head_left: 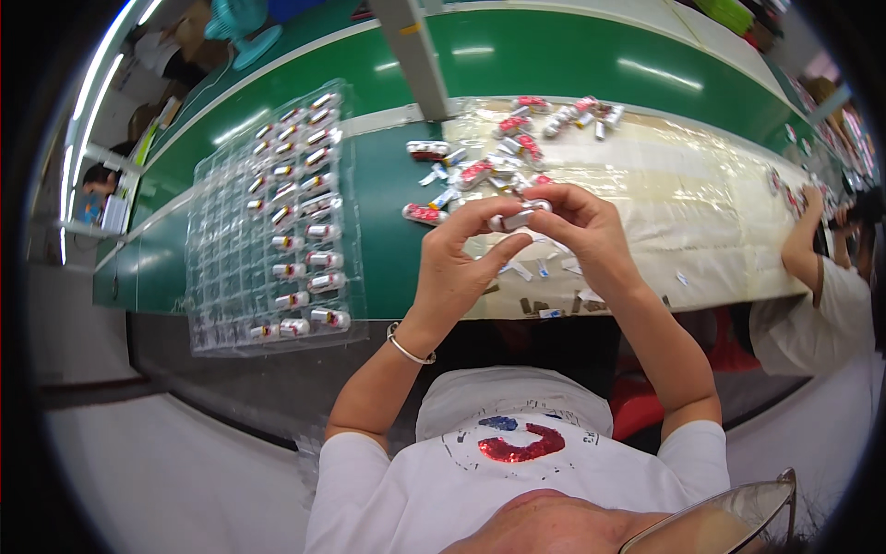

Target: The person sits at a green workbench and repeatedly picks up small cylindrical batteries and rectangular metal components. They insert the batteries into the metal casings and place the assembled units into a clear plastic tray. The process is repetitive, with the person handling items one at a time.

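Biggest thing here is the green workbench (572,55), with a sheet of clear plastic film (701,212) laid over its right half. On the left half sits a clear blister tray (208,231) with rows of pockets; roughly the right 2 columns are filled with small silver-and-red pieces, and the left pockets look empty. A loose pile of the same red-and-white pieces (512,148) lies on the film near the bench's far edge, with a few strays toward the tray. Another person's arm (801,240) reaches in at the right end of the bench.

Both hands are up over the near edge of the film. The left hand (457,268) and right hand (591,235) are both pinched closed, thumb and fingertips, on 1 small silver capsule-shaped piece (519,219), held between them just above the bench, each hand taking an end.

My read on handling: it looks light and rigid, a smooth metal-looking shell, so probably a bit slippery. Too small for a full grip; fingertip pinch at the 2 ends seems right, leaving the middle free. Doesn't look fragile, but easy to fumble and lose among the pile.
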A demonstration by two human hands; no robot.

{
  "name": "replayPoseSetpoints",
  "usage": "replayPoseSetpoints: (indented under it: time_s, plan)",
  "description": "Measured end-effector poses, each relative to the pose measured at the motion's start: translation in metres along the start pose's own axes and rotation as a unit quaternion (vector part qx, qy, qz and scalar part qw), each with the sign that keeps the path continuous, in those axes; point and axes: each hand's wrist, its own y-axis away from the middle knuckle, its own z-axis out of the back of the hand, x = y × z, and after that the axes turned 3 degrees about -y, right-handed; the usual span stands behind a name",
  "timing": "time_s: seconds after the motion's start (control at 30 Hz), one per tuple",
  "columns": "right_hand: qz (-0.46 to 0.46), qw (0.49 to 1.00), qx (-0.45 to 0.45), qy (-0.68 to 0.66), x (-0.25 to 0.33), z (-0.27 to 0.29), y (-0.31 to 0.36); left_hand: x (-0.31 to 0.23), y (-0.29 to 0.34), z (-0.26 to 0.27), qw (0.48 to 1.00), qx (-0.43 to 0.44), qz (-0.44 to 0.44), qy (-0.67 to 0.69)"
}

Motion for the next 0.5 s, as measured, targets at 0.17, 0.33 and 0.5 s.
replayPoseSetpoints:
  time_s: [0.17,0.33,0.5]
  plan:
    - [0.106,0.978,0.018,0.176,0.017,0.003,-0.001,-0.015,0.001,0.053,0.993,0.001,0.009,-0.117]
    - [0.191,0.843,-0.043,0.502,0.028,0.036,-0.004,0.009,0.003,0.178,0.977,-0.162,0.015,-0.135]
    - [0.124,0.813,-0.017,0.569,0.018,0.055,-0.003,0.046,0.026,0.318,0.890,-0.271,0.053,-0.362]
